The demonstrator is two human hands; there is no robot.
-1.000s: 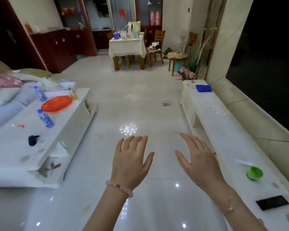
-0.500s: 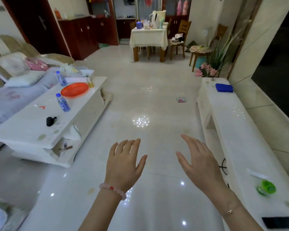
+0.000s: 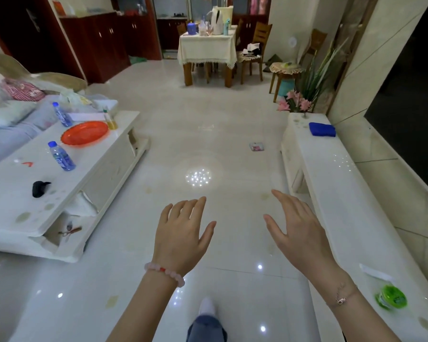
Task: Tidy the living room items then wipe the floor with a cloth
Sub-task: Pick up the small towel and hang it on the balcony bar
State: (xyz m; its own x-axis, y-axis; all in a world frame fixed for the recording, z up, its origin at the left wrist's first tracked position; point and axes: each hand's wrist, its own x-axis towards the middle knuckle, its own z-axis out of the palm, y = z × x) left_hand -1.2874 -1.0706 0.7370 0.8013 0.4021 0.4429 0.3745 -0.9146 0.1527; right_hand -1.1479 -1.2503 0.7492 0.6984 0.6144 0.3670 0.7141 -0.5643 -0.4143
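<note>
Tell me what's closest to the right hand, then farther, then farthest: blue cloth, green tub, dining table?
1. green tub, on the bench beside the right hand.
2. blue cloth, at the bench's far end.
3. dining table, across the room, ahead.

Both arms reach forward, hands out over nothing. The left hand (image 3: 183, 233) is palm down, fingers straight and together, thumb splayed right, a pink bead bracelet on its wrist. The right hand (image 3: 299, 228) tilts edge-on, fingers extended far, a thin chain at the wrist. One foot steps forward, near.
</note>
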